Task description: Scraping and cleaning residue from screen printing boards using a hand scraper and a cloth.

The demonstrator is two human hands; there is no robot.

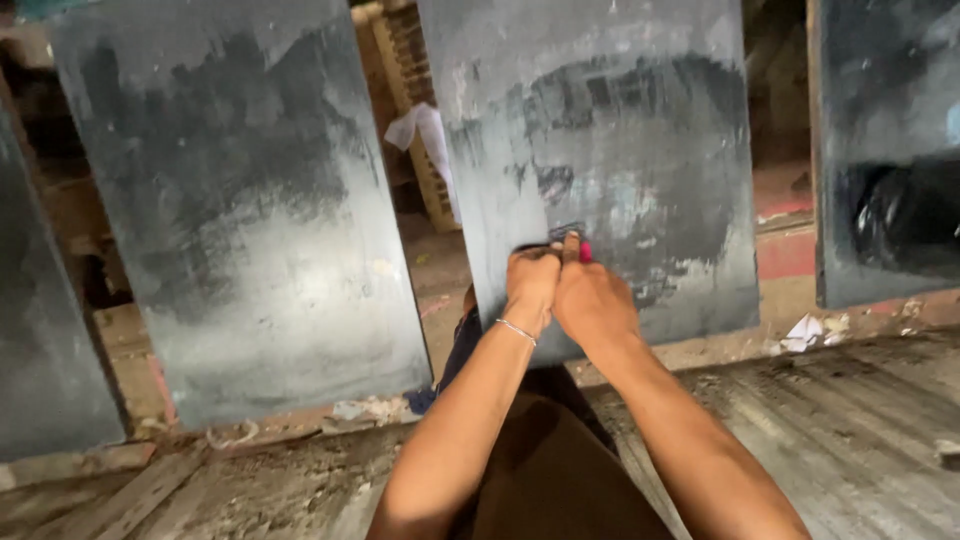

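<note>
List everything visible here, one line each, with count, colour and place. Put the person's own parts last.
slabs: four in view, dark grey with pale smears, standing on edge and leaning in a row across the back; the outer two are cut off by the picture edges.
pink thing: one, small, at the fingertips against the middle slab; what it is cannot be told.
white cloth or paper: one, hanging in the gap between two slabs.
paper scraps: a few, white, at the foot of the slabs on the right.
floor: rough, grey-brown, dusty.
bracelet: one, thin, silvery, on the left wrist.
left hand: pressed to the middle slab.
right hand: beside it, by the pink thing.
</note>
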